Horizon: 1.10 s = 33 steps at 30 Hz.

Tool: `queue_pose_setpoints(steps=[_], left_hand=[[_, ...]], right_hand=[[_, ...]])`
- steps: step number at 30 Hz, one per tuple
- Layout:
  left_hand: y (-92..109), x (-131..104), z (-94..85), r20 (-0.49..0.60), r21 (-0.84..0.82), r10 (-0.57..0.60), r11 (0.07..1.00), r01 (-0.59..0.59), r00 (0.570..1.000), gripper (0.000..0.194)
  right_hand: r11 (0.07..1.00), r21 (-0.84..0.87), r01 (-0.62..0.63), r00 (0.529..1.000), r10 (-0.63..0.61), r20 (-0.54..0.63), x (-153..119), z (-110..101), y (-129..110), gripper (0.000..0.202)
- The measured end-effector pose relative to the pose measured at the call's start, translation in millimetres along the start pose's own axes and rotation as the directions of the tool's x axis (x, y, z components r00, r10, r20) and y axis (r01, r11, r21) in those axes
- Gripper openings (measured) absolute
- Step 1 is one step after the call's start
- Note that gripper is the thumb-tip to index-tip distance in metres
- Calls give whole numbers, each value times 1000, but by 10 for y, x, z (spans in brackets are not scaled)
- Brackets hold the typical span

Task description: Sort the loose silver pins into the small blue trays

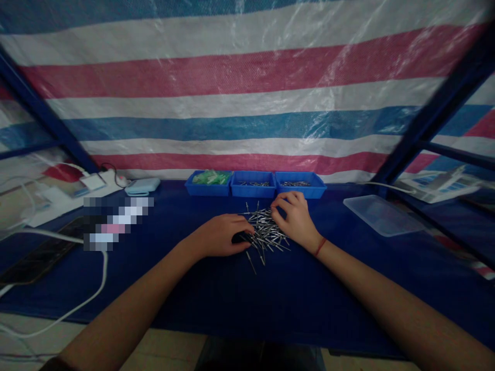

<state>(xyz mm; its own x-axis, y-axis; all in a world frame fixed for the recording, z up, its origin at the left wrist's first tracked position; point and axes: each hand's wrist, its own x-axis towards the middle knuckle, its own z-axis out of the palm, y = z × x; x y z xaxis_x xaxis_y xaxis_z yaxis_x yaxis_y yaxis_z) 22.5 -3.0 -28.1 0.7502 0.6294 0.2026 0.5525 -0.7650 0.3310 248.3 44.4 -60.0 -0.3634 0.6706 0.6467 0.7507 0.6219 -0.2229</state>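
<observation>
One edge, the left, of the blind rivets [267, 230] heaped on the table [270, 301] is cupped by the left hand [223, 234], perhaps so strays are contained. Behind, three blue trays [253, 191] are lined up, presumably for easy reach. The right edge is met by the bent right hand [297, 221]; whether either grips a rivet cannot be told.

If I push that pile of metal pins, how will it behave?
The pin pile will probably spread loosely, since its pins lie crossed at many angles. Slim and shiny, single pins may slip or roll. They're likely stiff: the stray pin in front lies straight.
</observation>
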Motion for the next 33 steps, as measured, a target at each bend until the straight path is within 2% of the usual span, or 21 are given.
queue_pose_setpoints(steps=[3,12,15,18,21,24,28,33], left_hand=[[-43,-61,-28,-6,51,-7,999,7,1000,22],[-97,-94,16,7,89,-17,996,16,1000,13],[-127,-113,-5,-2,26,-24,999,24,1000,14],[-144,-122,-42,-117,-150,-147,980,128,982,15],[-82,-80,-17,-226,-403,-375,876,265,899,19],[62,-4,99,-237,-615,-503,740,273,831,23],[240,69,272,-182,-759,-512,615,211,839,24],[311,76,306,-141,-805,-525,554,211,839,22]], right_hand=[[1000,29,2,1000,-3,16,7,29,-6,15],[999,54,5,1000,-4,-14,47,96,0,14],[997,80,20,999,-16,-45,44,37,-51,15],[977,201,65,996,-50,-79,28,-43,-164,15],[913,408,-9,997,40,-66,-15,-101,-343,16],[793,588,-163,984,177,34,-79,-143,-537,18],[657,717,-234,968,225,109,-145,-197,-699,13],[623,757,-197,974,209,81,-167,-232,-720,10]])
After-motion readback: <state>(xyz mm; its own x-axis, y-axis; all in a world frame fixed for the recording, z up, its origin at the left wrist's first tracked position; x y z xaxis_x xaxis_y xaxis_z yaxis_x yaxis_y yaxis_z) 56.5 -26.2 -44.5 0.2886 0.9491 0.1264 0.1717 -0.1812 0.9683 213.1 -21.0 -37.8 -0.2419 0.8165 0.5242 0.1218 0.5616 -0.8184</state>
